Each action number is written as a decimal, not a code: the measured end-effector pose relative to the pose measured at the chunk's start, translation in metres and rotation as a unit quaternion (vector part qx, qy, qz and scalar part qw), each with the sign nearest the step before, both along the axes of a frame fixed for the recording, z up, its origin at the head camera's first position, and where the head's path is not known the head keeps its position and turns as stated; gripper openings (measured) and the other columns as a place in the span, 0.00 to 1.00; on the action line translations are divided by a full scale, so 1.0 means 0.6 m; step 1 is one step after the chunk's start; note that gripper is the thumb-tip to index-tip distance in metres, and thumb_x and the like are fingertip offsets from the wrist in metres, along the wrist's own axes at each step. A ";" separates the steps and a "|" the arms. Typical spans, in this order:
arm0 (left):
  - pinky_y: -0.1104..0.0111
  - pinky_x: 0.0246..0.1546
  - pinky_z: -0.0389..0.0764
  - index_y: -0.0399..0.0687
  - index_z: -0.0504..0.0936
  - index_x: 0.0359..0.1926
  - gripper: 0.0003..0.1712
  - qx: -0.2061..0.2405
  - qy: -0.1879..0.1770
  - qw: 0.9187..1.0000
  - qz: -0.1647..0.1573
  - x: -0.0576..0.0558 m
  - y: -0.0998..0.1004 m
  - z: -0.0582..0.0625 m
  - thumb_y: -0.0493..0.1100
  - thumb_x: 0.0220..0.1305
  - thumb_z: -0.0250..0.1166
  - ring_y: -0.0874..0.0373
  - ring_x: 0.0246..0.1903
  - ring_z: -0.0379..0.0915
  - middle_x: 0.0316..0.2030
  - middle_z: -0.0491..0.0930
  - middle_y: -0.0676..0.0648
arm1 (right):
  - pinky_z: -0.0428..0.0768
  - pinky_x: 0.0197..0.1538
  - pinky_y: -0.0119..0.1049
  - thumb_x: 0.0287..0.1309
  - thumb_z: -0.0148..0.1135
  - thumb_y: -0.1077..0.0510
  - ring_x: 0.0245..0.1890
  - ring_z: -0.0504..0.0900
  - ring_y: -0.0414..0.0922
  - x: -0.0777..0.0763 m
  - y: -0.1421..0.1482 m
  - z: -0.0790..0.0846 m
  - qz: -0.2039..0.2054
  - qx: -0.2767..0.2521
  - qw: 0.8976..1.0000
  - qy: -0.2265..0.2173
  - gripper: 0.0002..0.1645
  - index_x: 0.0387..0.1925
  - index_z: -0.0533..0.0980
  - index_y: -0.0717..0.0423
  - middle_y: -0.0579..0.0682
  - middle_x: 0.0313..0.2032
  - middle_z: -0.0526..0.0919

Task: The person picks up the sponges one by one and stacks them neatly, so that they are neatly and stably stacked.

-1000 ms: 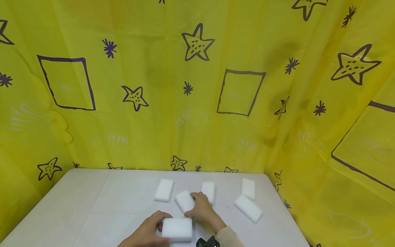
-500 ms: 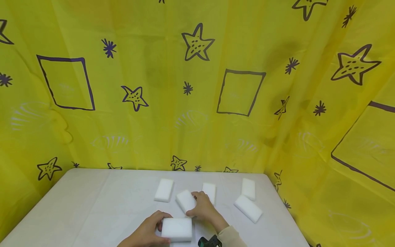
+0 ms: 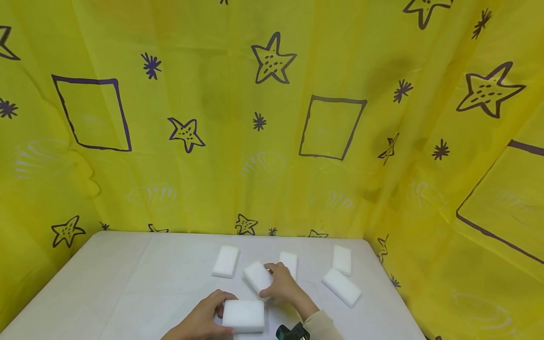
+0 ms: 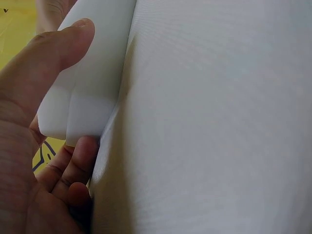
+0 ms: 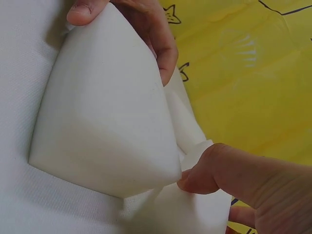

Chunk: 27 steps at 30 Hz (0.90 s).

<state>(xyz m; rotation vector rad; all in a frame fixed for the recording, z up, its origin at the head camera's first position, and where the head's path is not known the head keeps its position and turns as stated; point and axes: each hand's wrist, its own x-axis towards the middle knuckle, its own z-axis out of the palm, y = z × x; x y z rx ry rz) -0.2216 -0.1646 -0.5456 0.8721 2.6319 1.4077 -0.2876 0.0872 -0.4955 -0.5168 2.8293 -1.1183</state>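
Observation:
White rectangular sponges lie on the table. My left hand (image 3: 207,316) grips a sponge (image 3: 243,315) at the near middle, thumb on its near side and fingers behind. In the left wrist view a seam runs along the white block (image 4: 95,92), like two sponges stacked, with the left thumb (image 4: 73,41) across it. Just beyond, my right hand (image 3: 280,284) pinches a tilted sponge (image 3: 257,277) between thumb and fingers. The right wrist view shows the right thumb (image 5: 202,178) on this sponge (image 5: 195,212), close beside the corner of the left hand's block (image 5: 107,112).
One sponge (image 3: 226,261) lies at the back left, another (image 3: 288,263) behind my right hand. Two more, a far one (image 3: 342,260) and a slanted one (image 3: 342,287), lie close together on the right. A yellow curtain (image 3: 212,189) hangs behind the white table (image 3: 127,283).
My right hand has shifted slightly to the right, with its sponge moving along. The sponge behind it has also shifted a little to the right. My left hand has stayed in place.

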 end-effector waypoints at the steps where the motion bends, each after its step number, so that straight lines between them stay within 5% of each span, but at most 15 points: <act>1: 0.75 0.33 0.70 0.54 0.76 0.55 0.35 0.000 0.002 1.000 0.000 0.000 0.000 0.000 0.54 0.47 0.79 0.72 0.34 0.66 0.40 0.71 0.58 | 0.76 0.45 0.45 0.28 0.78 0.63 0.42 0.71 0.50 0.001 0.001 0.002 0.002 -0.001 1.000 0.000 0.45 0.56 0.74 0.68 0.56 0.41 0.74; 27: 0.75 0.34 0.70 0.55 0.75 0.55 0.35 0.003 -0.027 1.000 0.005 -0.001 0.001 0.001 0.53 0.47 0.79 0.71 0.34 0.66 0.41 0.71 0.57 | 0.75 0.45 0.43 0.27 0.77 0.64 0.44 0.73 0.52 0.023 0.020 0.024 0.017 -0.006 1.000 0.009 0.45 0.56 0.73 0.67 0.55 0.43 0.76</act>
